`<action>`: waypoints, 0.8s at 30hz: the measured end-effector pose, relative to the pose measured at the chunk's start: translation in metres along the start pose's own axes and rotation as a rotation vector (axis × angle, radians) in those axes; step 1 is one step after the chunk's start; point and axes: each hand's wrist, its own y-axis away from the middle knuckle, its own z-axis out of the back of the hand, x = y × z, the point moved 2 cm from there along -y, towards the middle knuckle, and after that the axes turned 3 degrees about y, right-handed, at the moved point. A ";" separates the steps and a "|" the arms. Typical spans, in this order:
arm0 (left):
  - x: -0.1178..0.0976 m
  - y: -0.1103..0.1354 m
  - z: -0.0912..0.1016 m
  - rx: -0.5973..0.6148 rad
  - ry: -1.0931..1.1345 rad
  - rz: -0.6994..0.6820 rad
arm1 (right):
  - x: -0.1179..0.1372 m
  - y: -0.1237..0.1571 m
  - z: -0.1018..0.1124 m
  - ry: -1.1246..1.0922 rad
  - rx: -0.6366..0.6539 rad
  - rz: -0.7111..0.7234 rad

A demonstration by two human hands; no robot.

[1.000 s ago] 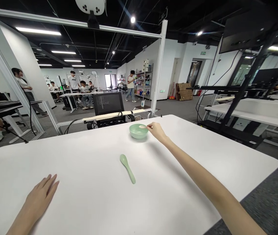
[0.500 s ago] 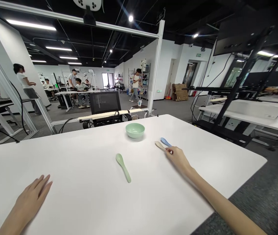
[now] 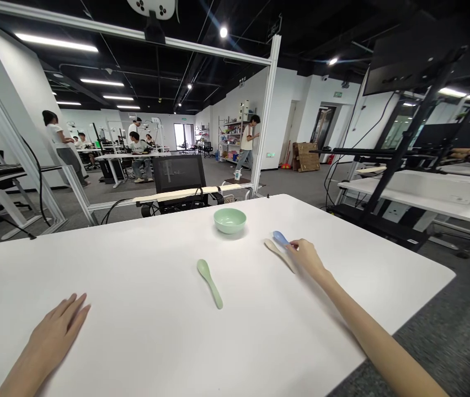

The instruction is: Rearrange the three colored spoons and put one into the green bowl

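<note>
Right hand (image 3: 308,259): we pinch the blue spoon (image 3: 279,237), apparently taking hold; lifting calls for clearing the beige spoon (image 3: 277,252).
Left hand (image 3: 56,337): spread flat toward the table's (image 3: 144,331) left edge.

Office-like lab is indicated: white tabletop (image 3: 144,331) is backed by metal rails (image 3: 269,82); mesh-backed chair (image 3: 179,172) is set beyond; far desks (image 3: 108,156) are occupied by people (image 3: 137,146); shelves (image 3: 230,135) are stocked; dark ceiling (image 3: 301,25) is hung with strip lights (image 3: 56,42).

White table (image 3: 135,298) with green bowl (image 3: 230,221), three spoons (image 3: 209,282)
</note>
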 end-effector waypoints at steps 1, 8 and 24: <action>0.000 0.000 0.000 0.007 -0.001 0.005 | 0.008 0.006 -0.002 -0.035 -0.021 0.033; -0.006 0.002 0.007 0.061 0.002 0.039 | 0.068 0.056 -0.036 -0.135 0.127 0.229; -0.009 0.001 0.009 0.046 0.008 0.068 | 0.069 0.057 -0.031 0.039 0.068 0.135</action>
